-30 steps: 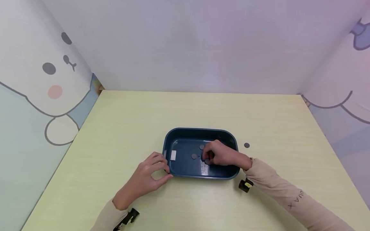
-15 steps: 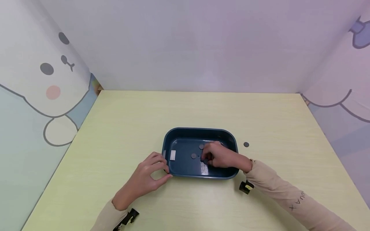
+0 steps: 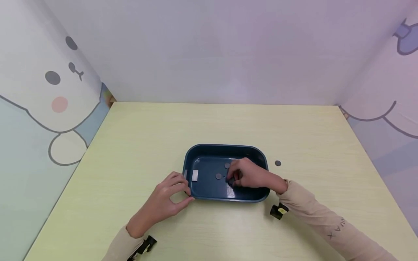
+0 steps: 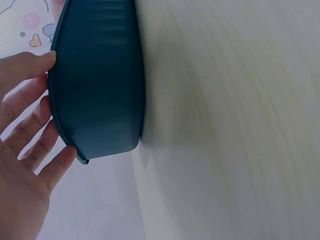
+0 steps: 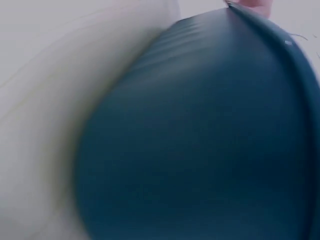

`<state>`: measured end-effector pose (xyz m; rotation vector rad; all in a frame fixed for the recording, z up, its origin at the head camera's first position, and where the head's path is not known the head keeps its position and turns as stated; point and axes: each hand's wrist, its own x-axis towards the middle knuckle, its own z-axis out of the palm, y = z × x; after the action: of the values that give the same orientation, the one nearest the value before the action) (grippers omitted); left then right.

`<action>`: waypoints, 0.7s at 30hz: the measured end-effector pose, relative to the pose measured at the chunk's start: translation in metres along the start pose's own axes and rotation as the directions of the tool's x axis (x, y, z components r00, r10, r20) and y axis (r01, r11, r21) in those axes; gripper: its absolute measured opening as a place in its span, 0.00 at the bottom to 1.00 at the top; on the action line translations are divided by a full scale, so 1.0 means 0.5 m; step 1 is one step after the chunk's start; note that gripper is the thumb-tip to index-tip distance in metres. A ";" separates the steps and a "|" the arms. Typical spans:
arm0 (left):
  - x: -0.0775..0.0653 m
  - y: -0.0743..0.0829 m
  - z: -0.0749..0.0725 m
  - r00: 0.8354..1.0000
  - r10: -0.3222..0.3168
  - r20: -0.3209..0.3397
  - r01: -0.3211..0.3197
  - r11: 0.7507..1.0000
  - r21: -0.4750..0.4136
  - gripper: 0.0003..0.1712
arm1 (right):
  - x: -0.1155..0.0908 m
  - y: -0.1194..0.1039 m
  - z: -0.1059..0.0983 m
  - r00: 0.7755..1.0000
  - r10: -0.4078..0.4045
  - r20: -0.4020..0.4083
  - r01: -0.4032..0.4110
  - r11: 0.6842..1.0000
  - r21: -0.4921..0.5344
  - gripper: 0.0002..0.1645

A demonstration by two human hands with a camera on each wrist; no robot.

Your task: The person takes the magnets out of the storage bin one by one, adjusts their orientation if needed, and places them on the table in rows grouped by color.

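A dark blue rectangular tray (image 3: 209,198) stands on the table in the head view. My left hand (image 3: 164,197) is at its front left corner; in the left wrist view the spread fingertips (image 4: 62,155) touch the rim. Inside the tray's right half, my right hand (image 3: 249,174) reaches down with curled fingers and pinches a small dark coin (image 3: 231,182), partly hidden by them. Two more grey coins, one farther back (image 3: 226,165) and one to the left (image 3: 218,176), lie flat on the tray floor. The right wrist view shows mainly the tray's outer wall (image 5: 200,135).
Right of the tray, another coin (image 3: 278,163) lies on the pale wooden table (image 3: 156,134). A white rectangle (image 3: 195,175) shows inside the tray's left end. Light walls, two with cartoon prints, enclose the table's back and sides.
The right fingers and the coin at them have shifted slightly left over the tray floor. The left hand keeps its place at the tray's corner.
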<state>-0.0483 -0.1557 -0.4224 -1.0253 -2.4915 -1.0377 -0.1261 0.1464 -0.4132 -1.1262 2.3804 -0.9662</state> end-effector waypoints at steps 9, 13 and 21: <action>0.000 -0.004 0.002 1.000 0.012 -0.003 -0.012 1.000 -0.008 0.08 | -0.012 0.000 -0.022 0.999 0.038 -0.026 -0.035 0.991 0.128 0.11; -0.001 -0.005 0.002 1.000 0.015 -0.005 -0.015 1.000 -0.007 0.09 | -0.018 -0.005 -0.028 0.998 0.055 -0.027 -0.050 0.986 0.161 0.11; -0.001 -0.005 0.003 1.000 0.012 -0.008 -0.012 1.000 -0.020 0.10 | -0.029 -0.013 -0.030 0.996 0.082 -0.040 -0.071 0.972 0.225 0.10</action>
<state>-0.0498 -0.1561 -0.4250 -1.0384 -2.4701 -1.0626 -0.1217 0.1610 -0.3977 -0.9302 2.2652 -1.2120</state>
